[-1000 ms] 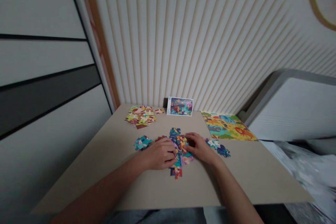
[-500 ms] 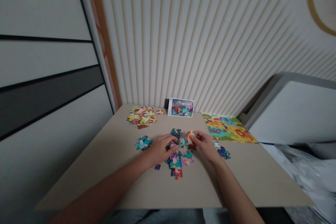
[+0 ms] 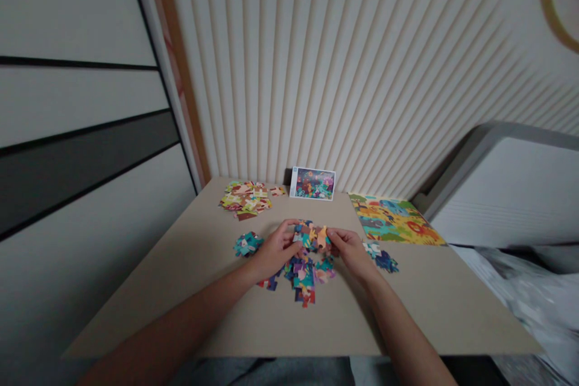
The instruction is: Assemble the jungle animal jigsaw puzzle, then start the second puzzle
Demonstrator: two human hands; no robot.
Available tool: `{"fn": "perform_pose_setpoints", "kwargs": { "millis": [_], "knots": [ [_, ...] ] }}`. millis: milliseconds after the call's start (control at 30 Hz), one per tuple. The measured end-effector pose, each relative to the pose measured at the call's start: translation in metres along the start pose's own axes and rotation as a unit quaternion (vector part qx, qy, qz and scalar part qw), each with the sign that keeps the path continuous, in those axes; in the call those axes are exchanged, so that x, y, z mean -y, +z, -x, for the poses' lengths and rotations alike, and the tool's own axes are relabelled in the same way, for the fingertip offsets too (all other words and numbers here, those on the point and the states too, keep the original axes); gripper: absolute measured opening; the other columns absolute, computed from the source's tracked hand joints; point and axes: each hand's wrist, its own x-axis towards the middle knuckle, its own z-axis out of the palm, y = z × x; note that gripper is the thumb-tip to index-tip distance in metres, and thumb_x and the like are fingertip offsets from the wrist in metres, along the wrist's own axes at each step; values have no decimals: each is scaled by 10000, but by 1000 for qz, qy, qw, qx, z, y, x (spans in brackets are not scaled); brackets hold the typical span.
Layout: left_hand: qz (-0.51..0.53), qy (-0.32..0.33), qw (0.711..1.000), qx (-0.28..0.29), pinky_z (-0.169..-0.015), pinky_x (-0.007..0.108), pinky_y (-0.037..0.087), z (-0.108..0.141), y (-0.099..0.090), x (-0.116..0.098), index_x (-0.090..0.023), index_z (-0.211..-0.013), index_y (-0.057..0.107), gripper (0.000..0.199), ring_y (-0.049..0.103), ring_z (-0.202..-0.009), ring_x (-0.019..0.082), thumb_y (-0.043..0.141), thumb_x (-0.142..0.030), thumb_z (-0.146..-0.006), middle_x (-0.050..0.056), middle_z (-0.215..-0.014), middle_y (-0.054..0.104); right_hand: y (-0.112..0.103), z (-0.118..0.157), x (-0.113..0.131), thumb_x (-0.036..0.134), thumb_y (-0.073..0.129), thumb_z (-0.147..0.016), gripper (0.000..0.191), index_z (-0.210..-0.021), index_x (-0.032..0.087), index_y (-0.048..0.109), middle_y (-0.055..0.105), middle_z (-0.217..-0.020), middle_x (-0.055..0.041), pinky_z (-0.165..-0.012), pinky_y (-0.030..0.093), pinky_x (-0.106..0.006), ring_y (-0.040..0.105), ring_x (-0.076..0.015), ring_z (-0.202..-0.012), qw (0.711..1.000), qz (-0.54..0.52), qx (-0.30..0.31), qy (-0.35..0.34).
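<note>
Between my hands is a small cluster of jigsaw puzzle pieces (image 3: 312, 236) in teal, brown and orange, raised or tilted slightly off the table. My left hand (image 3: 277, 248) pinches its left side, thumb below and fingers above. At its right side, my right hand (image 3: 349, 248) grips an orange-marked puzzle piece (image 3: 322, 237) between thumb and fingers. Just below lie more joined pieces (image 3: 303, 274) in teal, purple and red. Some pieces are partly hidden by my fingers. A small teal pile (image 3: 248, 243) sits left of my left hand.
A picture card (image 3: 313, 184) stands against the ribbed wall. At the back left is a heap of yellow-green and brown pieces (image 3: 246, 199). A finished animal puzzle (image 3: 398, 220) lies at the right, with dark blue pieces (image 3: 385, 261) near my right wrist. The table (image 3: 344, 319) ends close to my body.
My left hand has moved up slightly and closed on the left part of the cluster. My right hand's piece has come down against it, slightly left.
</note>
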Motion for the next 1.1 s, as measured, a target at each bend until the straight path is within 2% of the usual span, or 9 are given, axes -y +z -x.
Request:
{"fn": "perform_pose_setpoints", "kwargs": {
  "millis": [167,400,567,733,933,1100],
  "knots": [
    [11,2,1000,-7,-713,272,540,0,-2,3,-248,-1295,408,480,721,-751,152,687,-372,-924,-25,-841,699,-8,-4,-7,752,678,-818,572,-903,187,718,707,-685,-41,-500,435,-252,596,-152,-535,997,-25,-69,-9],
    [13,2,1000,-8,-688,266,534,-1,-2,2,-257,-1258,396,494,722,-739,151,708,-427,-914,-30,-834,700,-9,-4,-7,684,763,-788,568,-1062,187,739,723,-681,-43,-488,459,-268,624,-175,-534,994,-64,-92,-10],
    [18,3,1000,-16,-672,272,537,-2,-3,2,-253,-1259,384,522,732,-734,164,715,-453,-908,-33,-809,700,-7,-1,-5,606,810,-784,567,-1190,221,725,767,-807,-55,-622,552,-305,711,-200,-685,993,-110,-37,35],
    [39,4,999,-37,-659,287,556,-5,-4,2,-250,-1236,364,580,743,-697,177,752,-480,-871,-38,-788,700,-6,1,-5,495,865,-767,636,-1323,239,692,783,-958,-63,-709,567,-315,737,-208,-817,995,-95,4,21],
    [64,-7,998,-28,-659,259,544,-2,-2,-1,-242,-1247,384,598,735,-702,162,793,-444,-860,-9,-838,733,2,1,-2,432,924,-702,634,-1246,168,734,739,-777,-15,-615,493,-246,648,-126,-644,998,-60,17,-3],
    [78,-19,996,25,-731,299,570,2,2,-2,-232,-1290,416,621,745,-759,178,823,-386,-846,17,-897,736,9,4,2,472,899,-728,562,-1167,157,744,749,-756,-32,-601,496,-257,674,-151,-646,998,-49,48,-7]
  ]
}}
